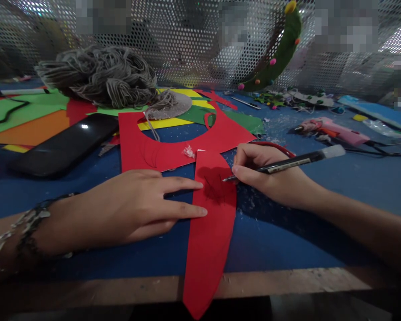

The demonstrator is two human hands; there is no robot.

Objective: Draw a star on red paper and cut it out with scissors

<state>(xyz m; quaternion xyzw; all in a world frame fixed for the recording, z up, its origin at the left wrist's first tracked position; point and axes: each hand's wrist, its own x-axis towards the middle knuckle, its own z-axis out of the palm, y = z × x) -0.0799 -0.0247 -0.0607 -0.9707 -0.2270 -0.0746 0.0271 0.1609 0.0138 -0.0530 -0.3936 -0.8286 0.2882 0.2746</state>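
Note:
A long tapered strip of red paper (209,240) lies on the blue table cover, its lower end hanging over the wooden edge. My left hand (133,207) rests flat with fingers stretched out, two fingertips pressing the strip's left edge. My right hand (270,171) is closed on a black pen with a white cap (300,161); the pen's tip touches the strip near its upper part. Just behind lies a larger red sheet (160,147) with a round hole cut out of it.
A black phone (67,145) lies at left beside orange and green sheets (26,120). A bundle of grey yarn (103,76) sits behind. A pink glue gun (334,130) lies at right; a green felt arc with pompoms (280,49) leans on the perforated metal screen.

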